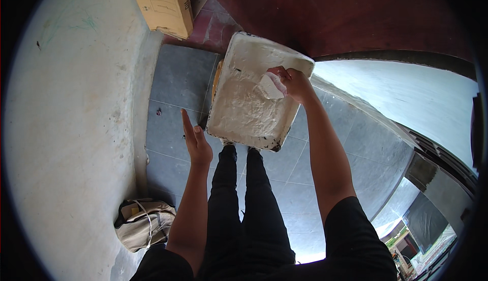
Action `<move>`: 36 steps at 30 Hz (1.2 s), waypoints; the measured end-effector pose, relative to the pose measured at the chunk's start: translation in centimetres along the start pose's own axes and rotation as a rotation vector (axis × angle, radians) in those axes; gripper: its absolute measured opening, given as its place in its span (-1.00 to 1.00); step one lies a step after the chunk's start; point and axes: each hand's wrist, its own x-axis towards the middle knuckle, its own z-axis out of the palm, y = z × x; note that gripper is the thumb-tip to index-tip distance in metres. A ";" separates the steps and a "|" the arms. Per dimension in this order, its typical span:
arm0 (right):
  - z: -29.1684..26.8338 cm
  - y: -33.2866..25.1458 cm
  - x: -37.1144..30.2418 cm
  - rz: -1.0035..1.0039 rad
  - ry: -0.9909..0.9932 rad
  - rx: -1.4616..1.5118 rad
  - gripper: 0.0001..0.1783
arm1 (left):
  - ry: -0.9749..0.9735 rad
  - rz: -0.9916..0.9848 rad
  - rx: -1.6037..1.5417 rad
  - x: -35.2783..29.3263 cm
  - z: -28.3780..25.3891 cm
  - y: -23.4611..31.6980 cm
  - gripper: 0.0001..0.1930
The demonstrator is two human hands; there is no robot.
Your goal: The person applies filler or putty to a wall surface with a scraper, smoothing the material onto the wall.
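A rectangular pan (231,52) with raised, dark-chipped rims lies in front of my feet. Its inside is coated with an uneven, cream-white layer. Over the right half of the pan, my right hand (291,80) grips a small white piece with a pinkish edge (273,85); its exact kind cannot be made out. The piece is at or just above the white layer. My left hand (195,137) is held in the air left of the pan, fingers straight, holding and touching nothing.
Grey tiles (180,72) cover the floor. A pale wall (76,118) rises on the left, with a cardboard box (165,4) at its far end. A beige bag (145,222) sits at the lower left. Beyond the pan is a dark red surface (345,11).
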 end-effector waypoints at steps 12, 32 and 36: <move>2.5 -0.4 -0.7 0.162 -0.273 0.396 -0.73 | 0.013 0.001 0.019 -0.4 -0.6 -0.4 -0.16; 2.7 -1.7 -5.0 0.140 -0.067 0.212 -0.69 | 0.040 0.002 0.018 0.0 -0.5 0.0 -0.15; 2.9 -1.4 -5.3 0.121 -0.036 0.218 -0.72 | 0.020 0.013 0.029 -0.1 -0.5 0.0 -0.16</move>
